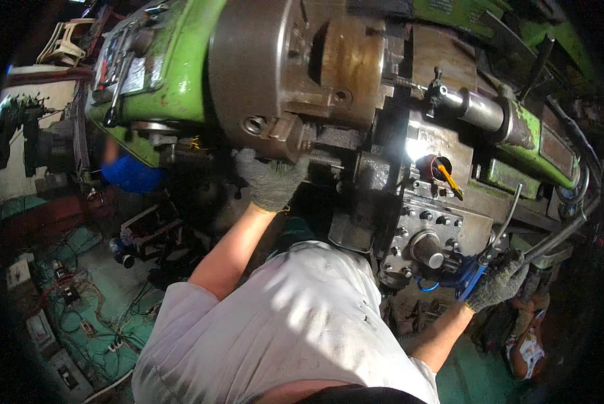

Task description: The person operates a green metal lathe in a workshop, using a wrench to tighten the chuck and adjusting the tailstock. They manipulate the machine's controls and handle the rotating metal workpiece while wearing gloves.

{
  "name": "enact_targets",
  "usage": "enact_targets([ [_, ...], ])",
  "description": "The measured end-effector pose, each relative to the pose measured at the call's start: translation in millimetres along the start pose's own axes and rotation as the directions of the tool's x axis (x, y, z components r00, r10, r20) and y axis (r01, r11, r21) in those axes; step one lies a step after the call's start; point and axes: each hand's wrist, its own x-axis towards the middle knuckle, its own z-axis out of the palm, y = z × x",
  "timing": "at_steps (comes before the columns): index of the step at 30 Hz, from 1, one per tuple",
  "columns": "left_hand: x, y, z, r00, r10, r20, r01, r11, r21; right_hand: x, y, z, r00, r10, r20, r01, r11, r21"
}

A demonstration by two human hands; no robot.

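The left hand's fingers, in a grey knit glove, lie partly spread against the underside of the chuck, beside a clamping block; some tips are hidden, so I cannot tell whether the left hand grips anything. The right hand, gloved alike, has its fingers curled at the near end of a long grey bar, with a blue tool just beside it; I cannot tell how tightly they close, or on which of the two.

The chuck sits at the top centre and bears a brownish round block. Left of it is the green headstock; well to its right is the green tailstock. The bolted tool post stands near the right hand, left of the blue tool. Above the tool post, a yellow-handled thing leans out of a dark cup. At lower left, cables cross the green floor.
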Motion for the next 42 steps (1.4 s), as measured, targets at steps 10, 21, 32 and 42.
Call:
enact_targets([
  [10,-48.9,-16.1,28.8,0.930,-0.367,-0.035,0.330,0.872,-0.361,0.4,-31.8,-2.6,0.997,0.005,0.074,-0.010,0.998,0.061],
  [21,169.0,19.1,-59.7,0.982,-0.121,-0.143,0.087,0.970,-0.228,9.3,-43.1,-9.7,0.962,-0.270,-0.046,0.269,0.963,-0.030],
  [32,169.5,29.7,-67.0,0.955,-0.293,0.038,0.295,0.949,-0.115,28.0,-128.6,-50.1,0.885,-0.445,0.139,0.446,0.895,0.030],
  [42,112.2,26.2,-50.9,0.950,-0.208,-0.231,0.162,0.966,-0.202,47.8,-192.4,-36.4,0.668,-0.698,0.258,0.727,0.687,-0.025],
])
